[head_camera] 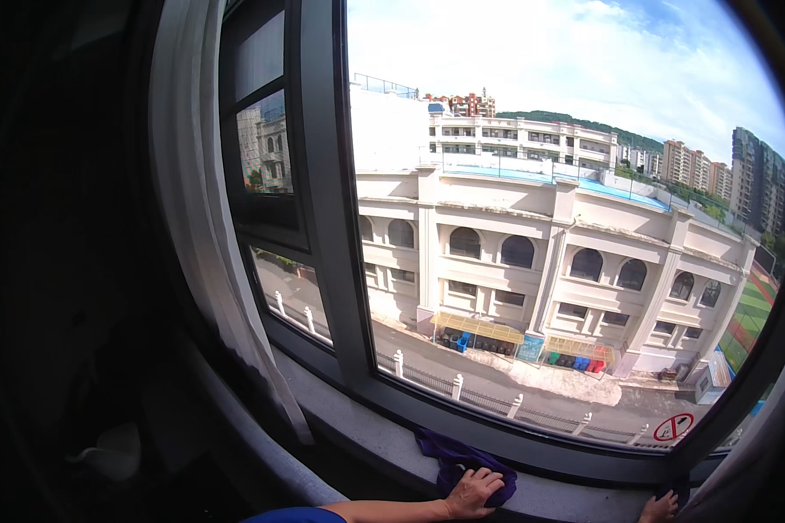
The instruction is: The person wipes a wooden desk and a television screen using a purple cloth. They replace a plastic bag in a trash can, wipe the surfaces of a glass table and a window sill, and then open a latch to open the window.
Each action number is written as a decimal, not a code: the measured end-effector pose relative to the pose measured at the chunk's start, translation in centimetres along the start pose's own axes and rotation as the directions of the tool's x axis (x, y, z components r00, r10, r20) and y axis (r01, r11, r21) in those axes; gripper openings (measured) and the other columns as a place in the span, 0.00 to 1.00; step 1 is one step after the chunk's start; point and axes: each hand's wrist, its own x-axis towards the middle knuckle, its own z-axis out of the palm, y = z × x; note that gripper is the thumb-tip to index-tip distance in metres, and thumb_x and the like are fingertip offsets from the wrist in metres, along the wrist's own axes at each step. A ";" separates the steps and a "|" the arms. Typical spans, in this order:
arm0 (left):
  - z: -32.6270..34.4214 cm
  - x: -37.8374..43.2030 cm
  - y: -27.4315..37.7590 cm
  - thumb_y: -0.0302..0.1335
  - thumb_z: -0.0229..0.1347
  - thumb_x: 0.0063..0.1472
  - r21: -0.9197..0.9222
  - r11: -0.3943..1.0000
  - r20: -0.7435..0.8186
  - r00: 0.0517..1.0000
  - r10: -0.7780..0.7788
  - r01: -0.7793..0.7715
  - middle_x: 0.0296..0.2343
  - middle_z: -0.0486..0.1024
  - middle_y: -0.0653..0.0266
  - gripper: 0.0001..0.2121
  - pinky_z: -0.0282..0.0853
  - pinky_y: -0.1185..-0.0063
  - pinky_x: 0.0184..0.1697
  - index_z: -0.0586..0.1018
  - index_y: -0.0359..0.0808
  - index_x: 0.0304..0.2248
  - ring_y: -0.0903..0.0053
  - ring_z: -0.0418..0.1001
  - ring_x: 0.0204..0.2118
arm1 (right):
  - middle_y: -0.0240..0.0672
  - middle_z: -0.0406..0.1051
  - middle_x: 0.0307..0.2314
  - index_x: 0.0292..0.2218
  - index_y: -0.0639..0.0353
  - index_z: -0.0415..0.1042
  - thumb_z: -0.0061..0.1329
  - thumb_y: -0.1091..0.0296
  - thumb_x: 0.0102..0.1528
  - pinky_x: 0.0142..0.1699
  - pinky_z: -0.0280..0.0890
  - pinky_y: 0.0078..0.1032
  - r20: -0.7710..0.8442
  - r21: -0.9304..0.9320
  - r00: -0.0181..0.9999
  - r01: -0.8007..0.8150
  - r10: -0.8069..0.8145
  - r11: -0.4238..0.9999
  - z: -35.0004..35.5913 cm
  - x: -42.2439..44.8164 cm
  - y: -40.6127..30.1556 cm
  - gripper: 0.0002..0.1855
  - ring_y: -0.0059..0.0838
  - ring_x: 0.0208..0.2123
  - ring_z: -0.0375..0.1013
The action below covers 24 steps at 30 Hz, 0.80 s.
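Note:
A dark purple cloth lies bunched on the stone windowsill, against the lower window frame. My left hand presses on it with curled fingers, gripping its folds. At the lower right edge, beside the curtain, my right hand is partly in view. Its fingertips touch something dark on the sill; whether it grips this, I cannot tell. Above both hands stands the large window pane in a dark frame.
A pale curtain hangs at the left, another at the lower right. A round prohibition sticker is on the glass. A smaller framed window section is at the left. Outside are a road and a cream building.

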 end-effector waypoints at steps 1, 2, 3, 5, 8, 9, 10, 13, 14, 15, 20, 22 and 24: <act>5.1 -4.7 -3.5 0.39 0.63 0.47 0.241 0.970 -0.100 0.994 0.045 -0.020 0.45 0.73 0.57 0.26 0.66 0.70 0.45 0.74 0.33 0.43 0.66 0.69 0.48 | 0.47 0.74 0.38 0.47 0.55 0.72 0.58 0.46 0.45 0.44 0.66 0.43 -0.636 -0.095 0.687 0.383 -0.353 0.919 12.0 -2.4 -3.7 0.32 0.44 0.42 0.72; 6.1 -5.8 -3.0 0.40 0.65 0.43 0.051 0.994 -0.095 0.991 -0.092 0.097 0.40 0.73 0.58 0.26 0.64 0.65 0.45 0.74 0.37 0.41 0.63 0.69 0.45 | 0.45 0.74 0.39 0.46 0.56 0.73 0.57 0.46 0.45 0.45 0.65 0.44 -0.315 0.065 0.858 0.446 -0.406 0.893 11.5 -7.5 -6.0 0.32 0.44 0.43 0.71; 6.4 -5.9 -1.6 0.40 0.66 0.39 -0.159 0.968 -0.087 0.974 -0.208 0.193 0.34 0.73 0.60 0.25 0.62 0.61 0.44 0.75 0.41 0.39 0.61 0.69 0.42 | 0.43 0.74 0.40 0.46 0.58 0.73 0.57 0.46 0.45 0.46 0.64 0.45 -0.176 0.161 0.869 0.489 -0.463 0.857 8.4 -12.2 -8.8 0.31 0.44 0.44 0.70; 6.4 -3.5 -2.2 0.38 0.63 0.46 -0.390 0.843 -0.070 0.901 -0.428 0.370 0.36 0.74 0.44 0.25 0.68 0.64 0.45 0.73 0.32 0.42 0.52 0.73 0.41 | 0.38 0.73 0.41 0.45 0.60 0.73 0.55 0.47 0.45 0.47 0.61 0.48 -0.063 0.328 0.812 0.565 -0.580 0.757 1.7 -20.1 -13.0 0.31 0.44 0.47 0.68; 4.7 0.7 -5.9 0.40 0.60 0.52 -0.718 0.482 0.020 0.708 -0.706 0.502 0.39 0.76 0.49 0.25 0.70 0.72 0.46 0.74 0.29 0.43 0.63 0.75 0.41 | 0.47 0.73 0.41 0.45 0.63 0.72 0.58 0.50 0.44 0.49 0.62 0.46 -0.134 0.623 0.679 0.624 -0.722 0.472 -4.3 -30.0 -18.9 0.32 0.46 0.47 0.68; 3.3 2.7 -5.7 0.41 0.60 0.53 -0.737 0.471 -0.040 0.665 -0.746 0.484 0.37 0.77 0.48 0.25 0.70 0.73 0.46 0.74 0.27 0.43 0.63 0.76 0.40 | 0.52 0.70 0.45 0.50 0.64 0.69 0.59 0.47 0.44 0.52 0.60 0.46 -0.112 0.775 0.701 0.505 -0.705 0.379 -2.3 -31.5 -20.6 0.37 0.48 0.50 0.66; 4.0 -1.8 -10.4 0.42 0.61 0.55 -0.824 0.298 0.091 0.632 -0.770 0.481 0.40 0.74 0.56 0.27 0.70 0.77 0.47 0.72 0.29 0.46 0.72 0.73 0.42 | 0.53 0.68 0.46 0.51 0.63 0.68 0.59 0.47 0.44 0.53 0.59 0.46 -0.107 0.796 0.638 0.514 -0.762 0.319 -4.0 -37.3 -23.2 0.38 0.49 0.51 0.65; -5.8 -0.6 -8.0 0.48 0.60 0.54 -0.776 -0.015 0.484 0.582 -0.654 0.630 0.40 0.74 0.59 0.33 0.69 0.79 0.46 0.70 0.27 0.49 0.76 0.72 0.42 | 0.55 0.64 0.50 0.54 0.61 0.65 0.61 0.48 0.43 0.56 0.57 0.47 -0.053 0.681 0.657 0.574 -0.752 0.454 -12.0 -41.5 -28.4 0.42 0.50 0.54 0.62; -7.5 -3.4 -13.4 0.50 0.60 0.54 -0.706 0.067 0.576 0.627 -0.524 0.705 0.41 0.74 0.59 0.33 0.68 0.79 0.47 0.72 0.28 0.48 0.76 0.72 0.42 | 0.53 0.66 0.49 0.56 0.50 0.64 0.59 0.39 0.42 0.52 0.60 0.48 -0.108 0.621 0.640 0.641 -0.761 0.451 -14.9 -43.6 -30.2 0.44 0.52 0.50 0.65; -13.2 -3.8 -13.7 0.50 0.60 0.53 -0.482 0.498 0.516 0.692 -0.505 0.721 0.39 0.77 0.57 0.30 0.69 0.79 0.46 0.77 0.29 0.44 0.75 0.75 0.41 | 0.53 0.63 0.52 0.57 0.50 0.61 0.59 0.37 0.41 0.53 0.58 0.48 -0.073 0.584 0.658 0.638 -0.750 0.503 -14.2 -43.6 -30.5 0.47 0.52 0.52 0.62; -38.9 -13.7 -26.7 0.36 0.60 0.57 -0.063 0.898 -0.818 0.493 -0.296 0.435 0.51 0.71 0.58 0.25 0.63 0.75 0.54 0.71 0.32 0.50 0.73 0.69 0.53 | 0.52 0.60 0.54 0.59 0.50 0.59 0.58 0.33 0.38 0.55 0.56 0.48 -0.089 0.459 0.709 0.652 -0.699 0.603 -11.3 -42.2 -29.9 0.52 0.50 0.55 0.60; -58.4 -30.5 -35.1 0.39 0.55 0.62 0.166 0.721 -0.913 0.381 -0.146 0.673 0.57 0.63 0.56 0.28 0.55 0.74 0.61 0.65 0.29 0.55 0.67 0.61 0.58 | 0.50 0.61 0.54 0.59 0.50 0.59 0.58 0.33 0.39 0.56 0.55 0.48 -0.073 0.531 0.657 0.662 -0.751 0.528 -12.6 -45.4 -31.6 0.52 0.51 0.55 0.60; -62.4 -32.0 -35.6 0.40 0.54 0.63 -0.039 0.795 -0.974 0.154 -0.165 0.605 0.57 0.63 0.55 0.28 0.56 0.75 0.60 0.65 0.30 0.56 0.67 0.62 0.57 | 0.51 0.59 0.55 0.60 0.51 0.58 0.57 0.32 0.38 0.58 0.53 0.50 -0.061 0.519 0.692 0.638 -0.719 0.569 -11.8 -45.0 -31.2 0.54 0.52 0.56 0.59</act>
